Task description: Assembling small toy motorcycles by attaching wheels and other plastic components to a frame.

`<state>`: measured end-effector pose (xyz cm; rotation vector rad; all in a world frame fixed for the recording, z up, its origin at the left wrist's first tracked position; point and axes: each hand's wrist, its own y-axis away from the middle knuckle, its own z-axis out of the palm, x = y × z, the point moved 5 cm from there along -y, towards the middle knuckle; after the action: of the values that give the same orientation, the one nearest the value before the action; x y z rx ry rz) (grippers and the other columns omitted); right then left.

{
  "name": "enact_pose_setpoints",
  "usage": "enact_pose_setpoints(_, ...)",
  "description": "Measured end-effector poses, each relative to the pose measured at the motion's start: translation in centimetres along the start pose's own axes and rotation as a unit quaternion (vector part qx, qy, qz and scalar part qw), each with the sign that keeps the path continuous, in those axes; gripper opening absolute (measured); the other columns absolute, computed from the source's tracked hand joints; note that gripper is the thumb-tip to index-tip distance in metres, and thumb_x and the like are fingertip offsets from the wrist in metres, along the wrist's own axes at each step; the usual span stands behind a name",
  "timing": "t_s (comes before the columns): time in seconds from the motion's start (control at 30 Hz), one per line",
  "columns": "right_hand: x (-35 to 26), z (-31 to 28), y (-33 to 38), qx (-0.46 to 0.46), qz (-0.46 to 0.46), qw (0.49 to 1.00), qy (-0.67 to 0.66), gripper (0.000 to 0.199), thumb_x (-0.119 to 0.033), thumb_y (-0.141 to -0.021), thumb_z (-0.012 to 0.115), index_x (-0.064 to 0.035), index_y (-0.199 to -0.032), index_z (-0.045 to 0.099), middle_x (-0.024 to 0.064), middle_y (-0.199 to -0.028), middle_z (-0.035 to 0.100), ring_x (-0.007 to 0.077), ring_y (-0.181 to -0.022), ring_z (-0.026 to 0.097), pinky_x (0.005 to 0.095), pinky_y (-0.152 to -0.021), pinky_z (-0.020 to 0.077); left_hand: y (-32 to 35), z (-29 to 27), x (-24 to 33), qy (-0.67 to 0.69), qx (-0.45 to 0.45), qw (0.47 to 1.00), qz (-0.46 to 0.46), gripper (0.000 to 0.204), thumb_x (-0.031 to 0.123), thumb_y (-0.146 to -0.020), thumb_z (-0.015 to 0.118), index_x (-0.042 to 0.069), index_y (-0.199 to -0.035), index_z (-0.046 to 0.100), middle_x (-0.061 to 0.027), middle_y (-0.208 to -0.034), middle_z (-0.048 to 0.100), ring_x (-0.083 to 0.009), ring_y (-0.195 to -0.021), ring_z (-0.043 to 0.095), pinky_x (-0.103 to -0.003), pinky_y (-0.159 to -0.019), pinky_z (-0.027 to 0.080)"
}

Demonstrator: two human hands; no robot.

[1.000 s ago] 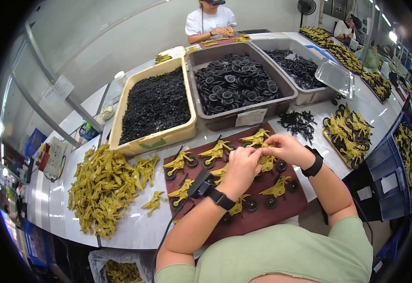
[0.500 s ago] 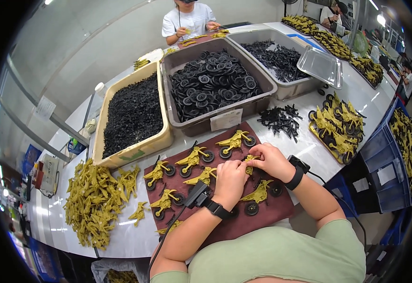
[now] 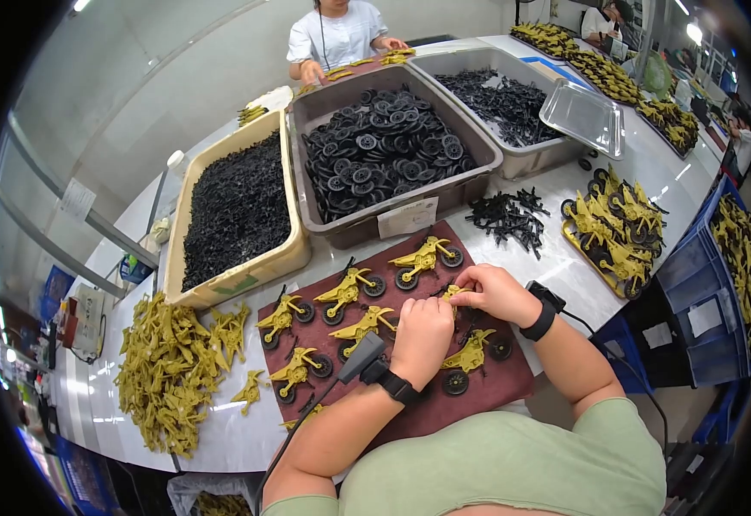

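On a dark red mat point(image 3: 504, 389) lie several yellow toy motorcycles point(image 3: 347, 291) with black wheels, set out in rows. My left hand point(image 3: 423, 342) and my right hand point(image 3: 497, 298) meet over the mat's right part, fingers closed on a yellow toy motorcycle body point(image 3: 451, 294). Most of that piece is hidden behind my fingers; any small part pinched with it cannot be made out. Just below my right hand rests another toy motorcycle point(image 3: 472, 348) with its wheels.
Behind the mat stand a cream bin point(image 3: 300, 245) of small black parts, a brown bin point(image 3: 487, 165) of black wheels and a grey bin point(image 3: 530, 159) of black pieces. A yellow heap point(image 3: 165, 370) lies left, a tray of motorcycles point(image 3: 616, 228) right. A co-worker point(image 3: 341, 39) sits opposite.
My left hand has shifted slightly, its fingers still at the same toy motorcycle as my right. The co-worker's hand on the left side has lowered toward the table.
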<state>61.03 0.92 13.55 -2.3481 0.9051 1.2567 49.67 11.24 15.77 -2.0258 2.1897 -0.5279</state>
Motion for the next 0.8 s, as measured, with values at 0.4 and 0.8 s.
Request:
enact_pose_setpoints(0.4,-2.9,-0.1,1.6,-0.112,-0.114,0.911,-0.381,0.041,-0.006,-0.082,0.072,0.0009,-0.117,0.054,0.0058,-0.110,0.058,0.0132,-0.097,0.058,0.0264,-0.083,0.0498,0.0,-5.5,-1.3,0.341,-0.011,0.939,-0.042,0.030,0.013,-0.084,0.060,-0.002,-0.109,0.062,-0.0211,-0.087,0.064,-0.0371,-0.082,0.063,-0.042,-0.072,0.050)
enact_pose_setpoints(0.8,-4.5,-1.1,0.6,0.001,-0.179,0.956,-0.230,0.038,0.000,-0.083,0.066,0.0009,-0.118,0.052,0.0053,-0.096,0.062,0.0128,-0.091,0.062,0.0269,-0.080,0.0516,-0.9,-6.6,-2.5,0.281,0.081,0.956,-0.016,0.029,0.008,-0.078,0.072,0.002,-0.105,0.066,-0.0144,-0.092,0.067,-0.0276,-0.081,0.066,-0.032,-0.071,0.052)
